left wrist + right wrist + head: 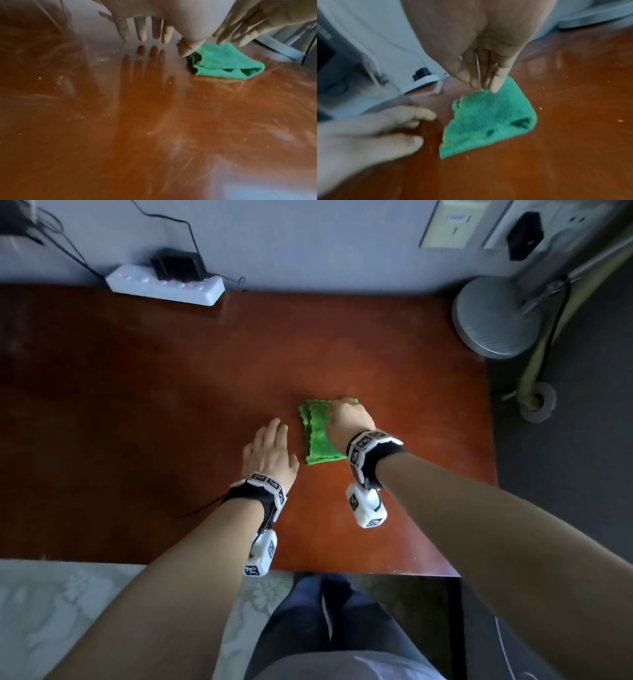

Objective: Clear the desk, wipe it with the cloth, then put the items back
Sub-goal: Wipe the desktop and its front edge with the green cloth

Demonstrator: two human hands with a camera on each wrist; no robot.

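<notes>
A folded green cloth (318, 436) lies on the reddish-brown desk (137, 405), right of its middle. My right hand (346, 414) reaches over the cloth's far right part. In the right wrist view its straight fingers (494, 86) point down, tips touching the far edge of the cloth (488, 121). My left hand (275, 440) is open with straight fingers just left of the cloth, palm down. In the left wrist view those fingers (142, 31) hover a little above their reflection, and the thumb tip comes close to the cloth (223, 60).
A white power strip (164, 284) with a black adapter stands at the desk's back left against the wall. A round grey lamp base (496, 316) sits at the back right corner. Small crumbs (620, 120) and smears dot the wood. A patterned cover (68, 611) adjoins the near left edge.
</notes>
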